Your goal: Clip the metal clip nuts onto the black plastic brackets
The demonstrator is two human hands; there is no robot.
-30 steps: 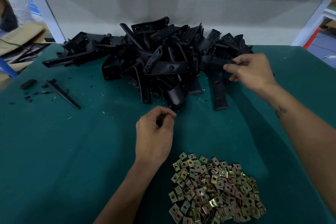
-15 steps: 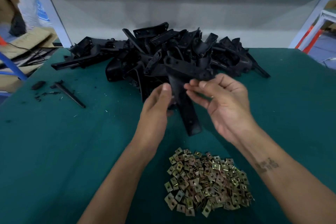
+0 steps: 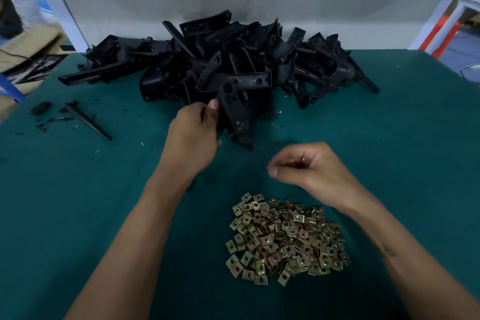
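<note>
Left hand (image 3: 193,135) grips a bracket (image 3: 237,114); right hand (image 3: 309,166), loosely curled, holds nothing visible. Pick one nut from the pile (image 3: 284,238) at 6 o'clock, slide it squarely on

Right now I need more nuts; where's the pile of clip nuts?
Head view: the pile of brass-coloured metal clip nuts lies on the green mat, near edge, below the right hand.

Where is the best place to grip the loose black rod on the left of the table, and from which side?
Probably the middle of the black rod, from above: it lies flat on the green table, thin and slanted, apart from the bracket pile, with bare cloth on both long sides for the fingers.
</note>
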